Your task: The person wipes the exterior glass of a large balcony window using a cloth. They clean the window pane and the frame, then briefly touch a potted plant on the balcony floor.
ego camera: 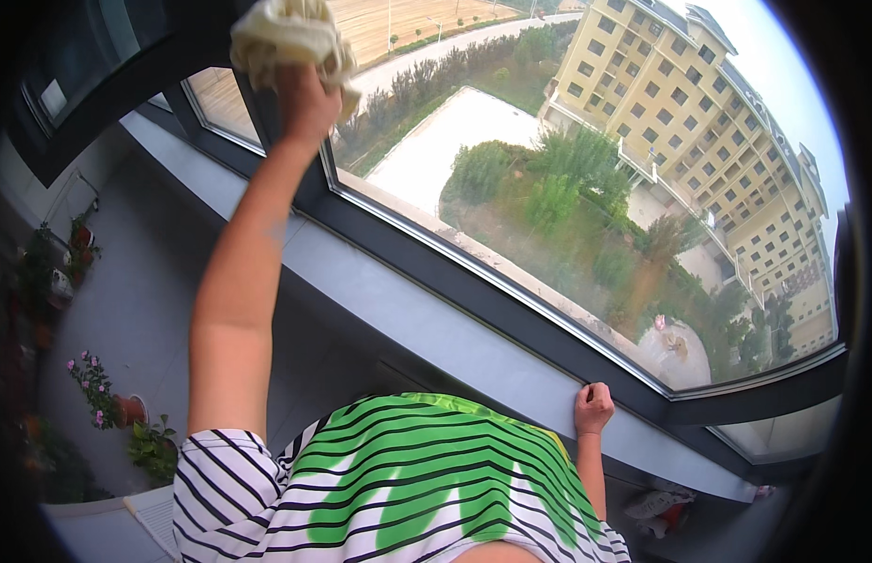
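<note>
My left hand point(305, 102) is raised at the top left, shut on a bunched, cream-coloured cloth point(284, 35). Cloth and hand are in front of the dark upright window frame point(263, 105), beside the large glass pane point(492, 211); whether the cloth touches them I cannot tell. Curled into a fist, my right hand point(594, 408) rests at the pale window sill point(407, 310), against the dark lower frame point(478, 292). Nothing shows in its fingers. A hazy, streaked look covers part of the view through the pane.
Potted plants stand on the grey floor point(154, 281) at the left, one a pink-flowered plant point(91, 383) in a brown pot point(130, 410). A dark window sash point(126, 84) juts in at the upper left. Below the sill's right end lies a plastic bag point(657, 503).
</note>
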{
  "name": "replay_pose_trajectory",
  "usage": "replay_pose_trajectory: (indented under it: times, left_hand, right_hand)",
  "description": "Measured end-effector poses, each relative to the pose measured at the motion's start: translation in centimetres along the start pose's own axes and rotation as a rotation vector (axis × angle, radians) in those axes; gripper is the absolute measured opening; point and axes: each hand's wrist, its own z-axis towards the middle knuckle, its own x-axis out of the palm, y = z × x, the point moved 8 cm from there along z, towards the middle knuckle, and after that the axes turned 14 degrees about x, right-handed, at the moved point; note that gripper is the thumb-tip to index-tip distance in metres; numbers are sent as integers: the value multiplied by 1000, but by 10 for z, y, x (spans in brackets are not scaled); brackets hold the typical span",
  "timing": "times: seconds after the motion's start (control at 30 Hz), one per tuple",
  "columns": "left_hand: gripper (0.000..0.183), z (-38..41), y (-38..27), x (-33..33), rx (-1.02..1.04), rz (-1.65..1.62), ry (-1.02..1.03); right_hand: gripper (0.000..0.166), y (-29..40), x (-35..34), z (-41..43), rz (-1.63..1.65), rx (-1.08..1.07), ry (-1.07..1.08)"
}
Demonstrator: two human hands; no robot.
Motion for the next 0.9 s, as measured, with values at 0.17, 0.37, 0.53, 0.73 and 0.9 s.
replay_pose_trajectory:
  times: [0.17,0.37,0.53,0.73,0.9]
  left_hand:
    - [69,-228,-129,45,-447,-253,316]
    - [55,-236,-383,33,107,-1026,811]
    - [39,-226,-401,49,-1,-1160,739]
    - [52,-272,-228,51,-115,-642,745]
    - [55,-325,25,20,-512,7,857]
  right_hand:
    - [14,10,2,8,21,2,5]
    - [11,-4,1,4,32,34,19]
    - [10,-13,5,7,51,46,22]
    - [11,-14,0,3,25,60,-19]
    - [14,-5,2,5,-39,74,-38]
